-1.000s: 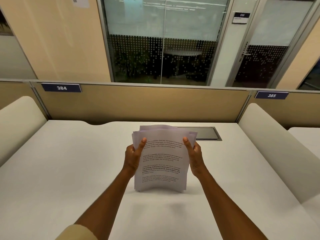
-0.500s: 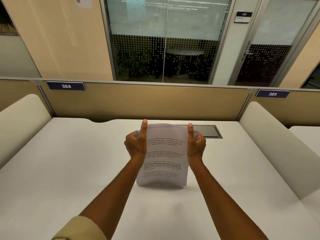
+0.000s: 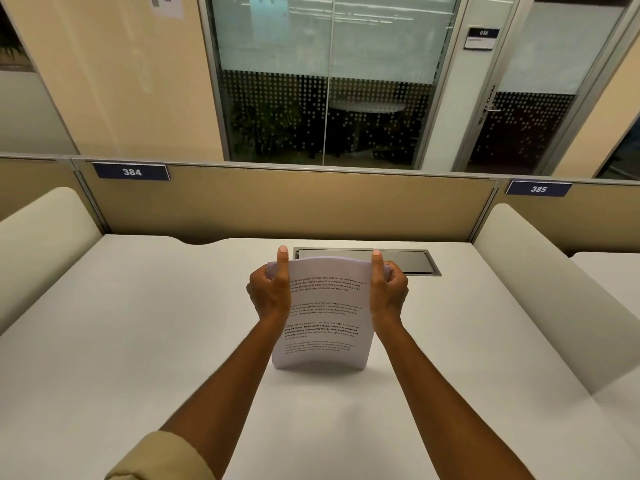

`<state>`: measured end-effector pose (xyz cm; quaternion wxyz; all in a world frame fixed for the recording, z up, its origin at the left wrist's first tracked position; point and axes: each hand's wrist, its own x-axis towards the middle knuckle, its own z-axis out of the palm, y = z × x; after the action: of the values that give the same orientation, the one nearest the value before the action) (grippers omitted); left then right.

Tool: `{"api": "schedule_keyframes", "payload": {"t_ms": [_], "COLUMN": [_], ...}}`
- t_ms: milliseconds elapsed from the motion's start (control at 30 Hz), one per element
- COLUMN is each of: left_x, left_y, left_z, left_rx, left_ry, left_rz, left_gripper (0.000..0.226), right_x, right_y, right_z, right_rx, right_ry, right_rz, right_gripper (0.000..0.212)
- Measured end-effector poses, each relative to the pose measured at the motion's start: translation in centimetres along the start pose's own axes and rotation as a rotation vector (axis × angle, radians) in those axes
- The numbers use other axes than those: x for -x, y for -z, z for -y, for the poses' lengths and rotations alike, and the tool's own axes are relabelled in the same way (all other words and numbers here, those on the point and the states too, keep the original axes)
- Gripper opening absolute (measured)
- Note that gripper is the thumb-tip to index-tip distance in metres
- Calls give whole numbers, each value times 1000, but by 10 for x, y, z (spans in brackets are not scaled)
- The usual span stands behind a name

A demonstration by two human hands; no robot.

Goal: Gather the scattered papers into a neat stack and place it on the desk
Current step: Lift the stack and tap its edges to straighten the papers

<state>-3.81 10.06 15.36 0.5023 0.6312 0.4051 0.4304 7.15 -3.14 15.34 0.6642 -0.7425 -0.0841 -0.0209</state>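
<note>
Your left hand [image 3: 269,292] and right hand [image 3: 388,292] each clasp a side edge of the stack of printed papers [image 3: 325,313], thumbs pointing up along the front sheet. The stack stands on end, bowed toward you, its lower edge at the white desk [image 3: 138,341]. Behind it lies a recessed cable hatch [image 3: 412,261].

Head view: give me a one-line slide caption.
Both hands, left hand and right hand, hold the paper stack upright on the desk.
</note>
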Motion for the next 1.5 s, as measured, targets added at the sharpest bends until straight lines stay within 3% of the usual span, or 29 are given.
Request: {"api": "schedule_keyframes", "payload": {"t_ms": [267,467,600,800,933,1200,1500], "left_x": [-1,-1,-1,-2,-8,9,29], "left_y": [0,-2,-3,0,0,4,-3], "left_z": [-3,1,5,21,29,53,88], "left_rx": [17,62,103,133,89,100,119], "left_ry": [49,10,8,-45,-70,7,123], "left_rz": [-19,1,75,275,323,331,303], "left_gripper": [40,55,54,41,39,39,16], "right_x": [3,1,7,6,0,11,27], "right_y": [1,2,4,4,4,7,8], "right_z": [0,-3,-9,-21,-29,-39,-82], "right_rx": [27,33,21,9,18,8,41], "right_ry": [5,20,47,17,-6,-32,-152], "right_rz": [-2,17,96,179,195,227,287], "right_gripper": [37,48,43,51,59,52,47]}}
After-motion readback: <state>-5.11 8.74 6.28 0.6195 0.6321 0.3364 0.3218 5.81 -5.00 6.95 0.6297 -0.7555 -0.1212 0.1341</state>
